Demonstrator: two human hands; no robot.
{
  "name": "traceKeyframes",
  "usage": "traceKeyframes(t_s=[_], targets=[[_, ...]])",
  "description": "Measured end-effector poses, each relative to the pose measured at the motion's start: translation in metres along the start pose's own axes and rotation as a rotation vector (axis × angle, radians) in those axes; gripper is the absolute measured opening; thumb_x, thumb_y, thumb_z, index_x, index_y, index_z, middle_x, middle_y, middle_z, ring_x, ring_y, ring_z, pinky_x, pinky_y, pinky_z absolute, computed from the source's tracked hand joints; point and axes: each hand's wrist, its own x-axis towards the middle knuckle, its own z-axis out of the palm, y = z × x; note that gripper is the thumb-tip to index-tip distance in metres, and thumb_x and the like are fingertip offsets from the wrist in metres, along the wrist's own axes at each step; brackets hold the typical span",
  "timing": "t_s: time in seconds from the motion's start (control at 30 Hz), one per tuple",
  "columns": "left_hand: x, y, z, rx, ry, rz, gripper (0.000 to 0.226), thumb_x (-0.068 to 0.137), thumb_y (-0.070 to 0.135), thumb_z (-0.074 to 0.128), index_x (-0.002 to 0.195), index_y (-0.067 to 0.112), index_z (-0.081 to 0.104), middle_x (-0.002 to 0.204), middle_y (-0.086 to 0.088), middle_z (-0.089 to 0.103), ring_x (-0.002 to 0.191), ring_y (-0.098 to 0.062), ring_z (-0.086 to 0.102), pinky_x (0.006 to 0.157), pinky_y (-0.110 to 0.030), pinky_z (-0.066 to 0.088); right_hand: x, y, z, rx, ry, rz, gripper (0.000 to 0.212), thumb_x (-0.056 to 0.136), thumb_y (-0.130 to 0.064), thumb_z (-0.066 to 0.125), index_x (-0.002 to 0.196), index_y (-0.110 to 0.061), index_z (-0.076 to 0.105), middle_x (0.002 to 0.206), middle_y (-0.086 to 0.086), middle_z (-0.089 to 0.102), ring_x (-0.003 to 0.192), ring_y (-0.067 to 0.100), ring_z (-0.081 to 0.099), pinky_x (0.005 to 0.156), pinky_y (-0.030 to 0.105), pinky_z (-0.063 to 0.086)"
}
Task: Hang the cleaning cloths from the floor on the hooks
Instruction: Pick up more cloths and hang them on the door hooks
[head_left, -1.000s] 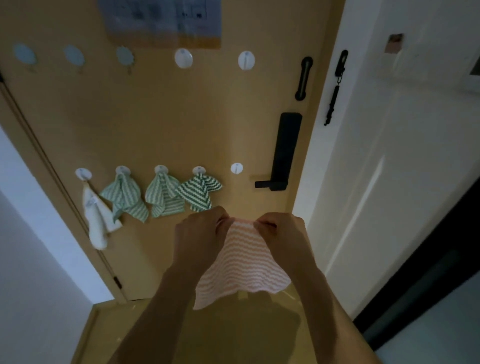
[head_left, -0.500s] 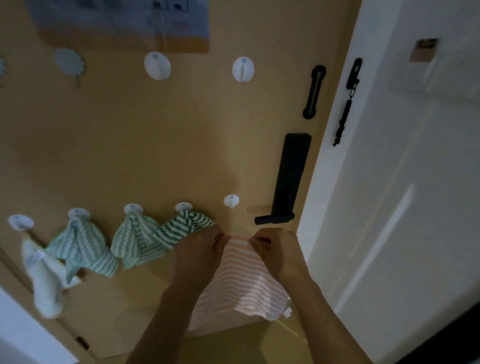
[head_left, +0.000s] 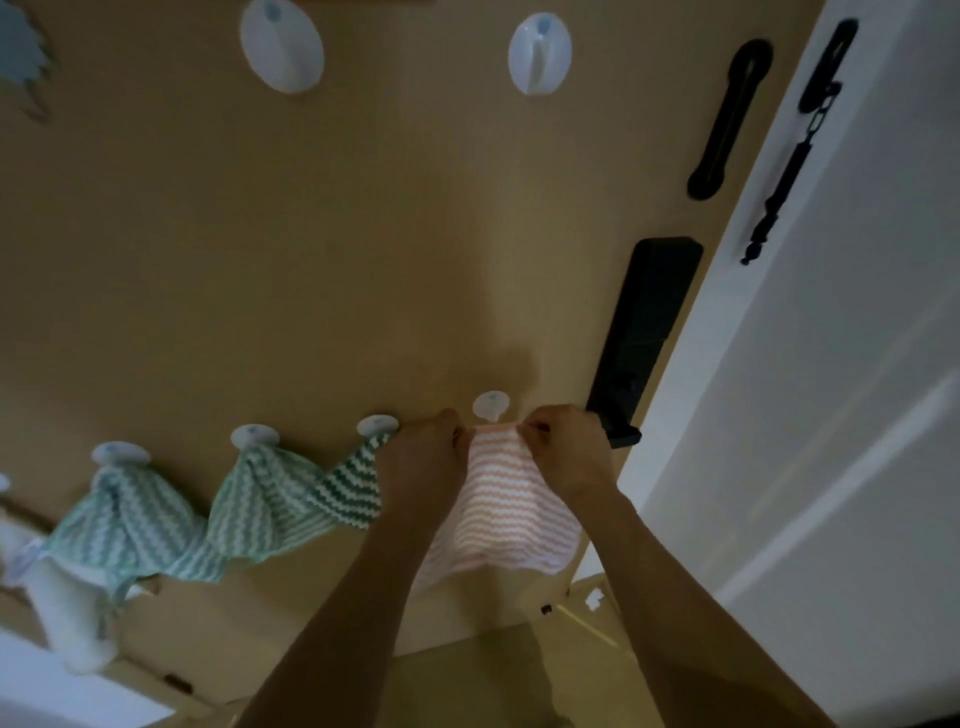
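While both forearms reach up from below, the left hand (head_left: 423, 457) and right hand (head_left: 566, 449) each pinch a top corner of the pink striped cloth (head_left: 501, 506), stretching its edge just under the free hook (head_left: 491, 405) on the door (head_left: 311, 260). Slack between the hands could let the edge slide off that small peg, I think. Just left, the dark green cloth (head_left: 348, 486) crowds the left hand; beyond hang two paler green cloths (head_left: 156, 525), possibly a white one. The door handle (head_left: 644, 332) stands close at right.
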Motion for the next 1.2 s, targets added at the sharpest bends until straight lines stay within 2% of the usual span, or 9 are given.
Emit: traceKeyframes(t_s=[0.13, 0.3, 0.43, 0.57, 0.67, 0.8, 0.9, 1.07, 1.2], targets=[[0.027, 0.005, 0.021, 0.078, -0.006, -0.023, 0.028, 0.099, 0.038, 0.042, 0.088, 0.021, 0.060, 0.082, -0.003, 0.071, 0.075, -0.021, 0.067, 0.057, -0.029, 0.036, 0.030, 0.000, 0.010, -0.034, 0.061, 0.083, 0.034, 0.090, -0.020, 0.052, 0.056, -0.021, 0.054, 0.062, 0.000, 0.059, 0.060, 0.018, 0.059, 0.056, 0.028, 0.047], [0.045, 0.008, 0.046, 0.126, -0.036, -0.123, 0.032, 0.100, 0.042, 0.040, 0.094, 0.026, 0.067, 0.086, -0.001, 0.072, 0.080, -0.021, 0.069, 0.064, -0.030, 0.043, 0.054, 0.009, 0.025, -0.141, 0.098, 0.111, 0.024, 0.092, -0.026, 0.050, 0.077, -0.023, 0.069, 0.069, -0.002, 0.064, 0.066, 0.020, 0.062, 0.064, 0.031, 0.052], [0.045, 0.007, 0.065, 0.120, -0.036, -0.205, 0.038, 0.100, 0.049, 0.035, 0.099, 0.026, 0.065, 0.086, -0.002, 0.072, 0.078, -0.024, 0.069, 0.067, -0.034, 0.050, 0.064, 0.021, 0.040, -0.195, 0.129, 0.117, 0.026, 0.094, -0.029, 0.048, 0.079, -0.026, 0.070, 0.068, -0.003, 0.065, 0.068, 0.020, 0.064, 0.074, 0.035, 0.052], [0.044, 0.009, 0.075, 0.060, 0.011, -0.211, 0.031, 0.095, 0.046, 0.054, 0.084, 0.019, 0.066, 0.069, -0.007, 0.070, 0.060, -0.032, 0.066, 0.057, -0.034, 0.047, 0.072, 0.029, 0.053, -0.248, 0.157, 0.095, 0.035, 0.096, -0.043, 0.044, 0.081, -0.026, 0.070, 0.073, -0.003, 0.068, 0.069, 0.019, 0.063, 0.078, 0.034, 0.045], [0.042, 0.008, 0.081, 0.052, 0.081, -0.184, 0.026, 0.080, 0.034, 0.079, 0.065, 0.017, 0.065, 0.049, -0.007, 0.061, 0.039, -0.029, 0.058, 0.044, -0.025, 0.036, 0.073, 0.036, 0.059, -0.288, 0.127, 0.083, 0.034, 0.096, -0.042, 0.044, 0.079, -0.026, 0.070, 0.075, -0.004, 0.069, 0.075, 0.018, 0.064, 0.080, 0.033, 0.044], [0.037, 0.007, 0.087, 0.061, 0.068, -0.180, 0.024, 0.074, 0.030, 0.083, 0.061, 0.020, 0.065, 0.046, -0.001, 0.059, 0.037, -0.025, 0.057, 0.044, -0.023, 0.032, 0.070, 0.042, 0.064, -0.362, 0.114, 0.065, 0.029, 0.095, -0.037, 0.049, 0.081, -0.023, 0.070, 0.083, 0.000, 0.070, 0.086, 0.019, 0.063, 0.086, 0.035, 0.044], [0.032, 0.007, 0.088, -0.008, 0.059, -0.160, 0.019, 0.081, 0.033, 0.076, 0.070, 0.019, 0.070, 0.053, -0.003, 0.065, 0.045, -0.027, 0.062, 0.046, -0.028, 0.042, 0.067, 0.043, 0.063, -0.392, 0.076, 0.034, 0.028, 0.094, -0.041, 0.049, 0.084, -0.027, 0.071, 0.088, -0.002, 0.069, 0.095, 0.018, 0.059, 0.091, 0.037, 0.040], [0.029, 0.005, 0.081, -0.064, 0.013, -0.173, 0.024, 0.095, 0.039, 0.052, 0.099, 0.022, 0.069, 0.086, -0.001, 0.072, 0.076, -0.023, 0.069, 0.066, -0.033, 0.050, 0.060, 0.041, 0.059, -0.430, 0.055, 0.007, 0.021, 0.091, -0.042, 0.053, 0.091, -0.029, 0.069, 0.093, -0.004, 0.069, 0.100, 0.018, 0.057, 0.091, 0.035, 0.038], [0.024, 0.006, 0.067, -0.051, 0.025, -0.102, 0.015, 0.093, 0.023, 0.057, 0.094, 0.014, 0.069, 0.086, -0.006, 0.071, 0.077, -0.026, 0.067, 0.068, -0.037, 0.052, 0.048, 0.038, 0.053, -0.412, 0.073, -0.017, 0.018, 0.092, -0.035, 0.053, 0.102, -0.028, 0.066, 0.100, -0.004, 0.067, 0.103, 0.019, 0.056, 0.093, 0.035, 0.039]])
